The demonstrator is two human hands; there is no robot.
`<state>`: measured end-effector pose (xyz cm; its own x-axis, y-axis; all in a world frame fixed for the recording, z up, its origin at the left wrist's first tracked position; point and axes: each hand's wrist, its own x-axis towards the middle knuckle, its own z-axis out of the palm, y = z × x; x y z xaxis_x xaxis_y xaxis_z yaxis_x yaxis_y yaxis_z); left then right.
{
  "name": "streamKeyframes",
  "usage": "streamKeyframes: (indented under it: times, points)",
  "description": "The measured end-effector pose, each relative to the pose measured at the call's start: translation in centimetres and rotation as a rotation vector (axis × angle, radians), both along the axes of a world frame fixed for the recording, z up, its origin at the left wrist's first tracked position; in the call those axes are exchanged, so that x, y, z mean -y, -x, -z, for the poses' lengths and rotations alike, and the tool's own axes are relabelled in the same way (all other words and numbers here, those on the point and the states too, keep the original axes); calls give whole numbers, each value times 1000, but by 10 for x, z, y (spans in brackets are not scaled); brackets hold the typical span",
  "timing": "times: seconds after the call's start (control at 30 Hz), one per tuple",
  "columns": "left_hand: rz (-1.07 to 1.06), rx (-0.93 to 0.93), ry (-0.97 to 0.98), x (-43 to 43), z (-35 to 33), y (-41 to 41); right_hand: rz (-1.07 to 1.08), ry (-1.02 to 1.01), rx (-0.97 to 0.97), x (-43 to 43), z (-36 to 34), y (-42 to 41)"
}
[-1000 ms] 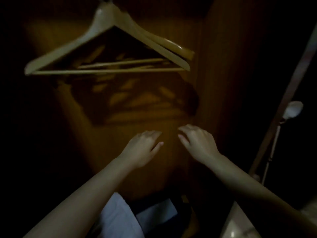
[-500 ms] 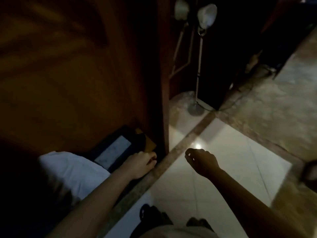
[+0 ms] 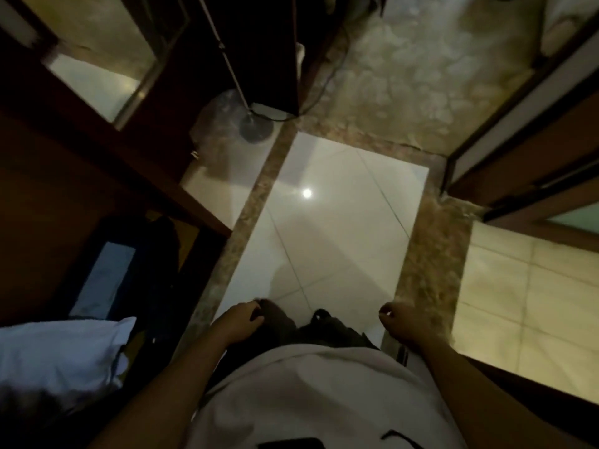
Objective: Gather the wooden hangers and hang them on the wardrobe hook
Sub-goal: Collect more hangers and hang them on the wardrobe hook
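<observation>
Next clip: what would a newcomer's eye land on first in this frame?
The bright light spot reflected on the white floor tile at centre stands out most. Below it, the left hand and right hand hang empty at the person's sides. A white pillow lies lower left; no hangers show.

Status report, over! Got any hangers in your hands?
Left hand empty, loosely curled. Right hand empty too. No hangers in view. Floor lamp stands ahead-left, beside the path.

You stand in a dim bedroom entryway, home or hotel: glossy white floor tiles [image 3: 340, 228] bordered in brown marble [image 3: 246, 215], an open wooden wardrobe [image 3: 52, 196] at left holding a white pillow [image 3: 58, 354], and a floor-lamp base [image 3: 256, 128] far.
</observation>
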<state>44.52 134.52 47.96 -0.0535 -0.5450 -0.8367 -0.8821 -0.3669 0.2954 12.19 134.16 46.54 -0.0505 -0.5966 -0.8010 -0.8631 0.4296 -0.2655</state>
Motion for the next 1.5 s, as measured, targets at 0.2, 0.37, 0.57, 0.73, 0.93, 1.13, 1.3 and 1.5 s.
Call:
streamKeyframes:
  times: [0.2, 0.37, 0.57, 0.73, 0.93, 1.13, 1.3, 1.5]
  points:
    - [82, -28, -32, 50, 16, 33, 237, -90, 39, -15, 12, 43]
    - [154, -26, -53, 111, 25, 58, 364, -123, 47, 20, 16, 61]
    - [123, -56, -54, 216, 27, 68, 392, -84, 74, 127, 12, 63]
    - [101, -83, 22, 318, 14, 72, 253, 57, 114, 259, -19, 53]
    - [155, -30, 94, 414, 3, 78, 235, 215, 203, 390, -53, 54]
    - [133, 39, 55, 484, 9, 100, 285, 219, 236, 478, -49, 103]
    - [83, 78, 22, 539, 19, 155, 372, 134, 221, 526, -30, 179]
    - [28, -45, -1, 618, 7, 284, 442, 25, 175, 578, -33, 292]
